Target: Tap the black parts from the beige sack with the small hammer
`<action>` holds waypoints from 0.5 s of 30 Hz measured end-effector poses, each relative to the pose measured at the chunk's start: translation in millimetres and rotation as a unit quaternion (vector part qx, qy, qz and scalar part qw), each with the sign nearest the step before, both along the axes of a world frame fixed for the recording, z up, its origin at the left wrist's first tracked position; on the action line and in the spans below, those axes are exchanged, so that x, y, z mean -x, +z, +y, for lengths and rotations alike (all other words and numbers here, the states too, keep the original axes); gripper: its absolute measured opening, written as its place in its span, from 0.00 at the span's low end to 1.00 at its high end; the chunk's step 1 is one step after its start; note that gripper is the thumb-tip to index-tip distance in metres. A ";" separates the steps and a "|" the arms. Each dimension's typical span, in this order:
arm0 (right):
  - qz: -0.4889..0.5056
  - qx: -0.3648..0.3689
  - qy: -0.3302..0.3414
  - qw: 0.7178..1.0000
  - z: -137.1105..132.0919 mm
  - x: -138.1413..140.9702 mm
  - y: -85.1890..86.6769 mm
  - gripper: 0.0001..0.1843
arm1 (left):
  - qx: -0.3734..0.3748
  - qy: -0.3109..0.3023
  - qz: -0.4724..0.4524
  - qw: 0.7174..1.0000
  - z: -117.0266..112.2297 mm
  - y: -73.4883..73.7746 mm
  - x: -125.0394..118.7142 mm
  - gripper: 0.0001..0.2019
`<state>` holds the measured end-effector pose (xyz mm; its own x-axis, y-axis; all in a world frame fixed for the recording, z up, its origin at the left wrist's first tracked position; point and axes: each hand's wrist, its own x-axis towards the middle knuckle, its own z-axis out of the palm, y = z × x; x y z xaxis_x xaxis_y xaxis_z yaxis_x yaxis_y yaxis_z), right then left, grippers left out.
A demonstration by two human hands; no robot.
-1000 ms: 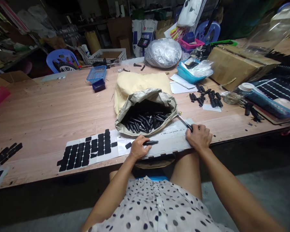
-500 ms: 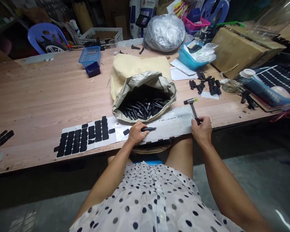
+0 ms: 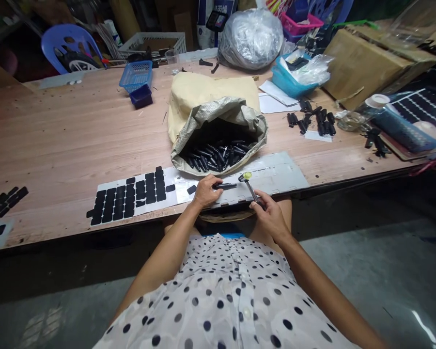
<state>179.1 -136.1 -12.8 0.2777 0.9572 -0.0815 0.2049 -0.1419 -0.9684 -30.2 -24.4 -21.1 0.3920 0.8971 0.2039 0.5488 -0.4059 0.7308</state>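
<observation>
My left hand (image 3: 205,192) is closed on a slim black tapered part (image 3: 226,186), which lies along the white board (image 3: 283,174) at the table's front edge. In my right hand (image 3: 271,213) is a small hammer (image 3: 252,190), gripped by its dark handle. Its head, with a yellow-green face, is just right of the black part's tip and looks slightly apart from it. Behind both hands a beige sack (image 3: 210,89) lies with its mouth toward me, full of black tapered parts (image 3: 218,157) like the held one.
Black rounded pads (image 3: 118,201) sit in rows on a sheet at left. Blue baskets (image 3: 136,76) stand behind. To the right are loose black pieces (image 3: 321,121), a teal basket (image 3: 294,82) and a cardboard box (image 3: 365,63). A tied plastic bag (image 3: 252,39) is at the back.
My right hand has brought the hammer leftward, from the board's right end to beside the black part's tip. My left hand keeps its hold on the part. The view has shifted slightly.
</observation>
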 end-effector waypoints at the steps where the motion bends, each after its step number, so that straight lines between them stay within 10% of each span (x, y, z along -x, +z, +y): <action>1: 0.017 0.003 -0.005 1.000 -0.7 -0.5 -0.7 0.24 | 0.000 -0.002 0.002 1.000 0.4 1.0 1.0 0.12; 15: 0.092 0.005 -0.030 0.995 -14.0 0.5 -7.7 0.24 | 0.023 -0.031 0.126 0.991 -17.6 22.3 -0.2 0.30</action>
<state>178.5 -150.1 -20.5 0.3140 0.9381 -0.1461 0.0155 -0.1589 -0.9872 -30.0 -42.0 1.2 0.4792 0.8762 0.0520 0.6915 -0.4134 0.5924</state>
